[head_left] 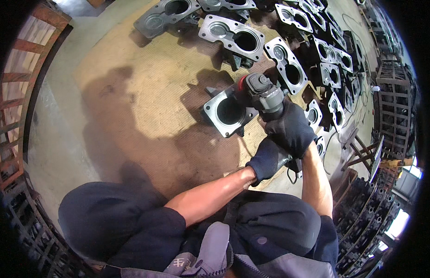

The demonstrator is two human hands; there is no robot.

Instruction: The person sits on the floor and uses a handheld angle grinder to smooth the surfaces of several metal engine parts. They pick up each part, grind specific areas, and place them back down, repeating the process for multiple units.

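I hold an angle grinder (267, 96) with both dark-gloved hands. My right hand (291, 129) is wrapped round its body just behind the metal head. Below it, my left hand (268, 160) is closed round the rear part of the tool. A reddish disc edge (243, 85) shows at the head's left side. The head overlaps the upper right of a metal casting (214, 116) with a flat, bright face and a large round bore. Whether the disc touches the casting is hidden behind the head.
Several similar two-bore castings (207, 34) lie beyond and to the right on a brown, worn board (145, 58). A cable (293, 178) hangs below the grinder. Rusty metal racks (13, 102) stand at the left, and a stack of dark parts (363, 208) at the right.
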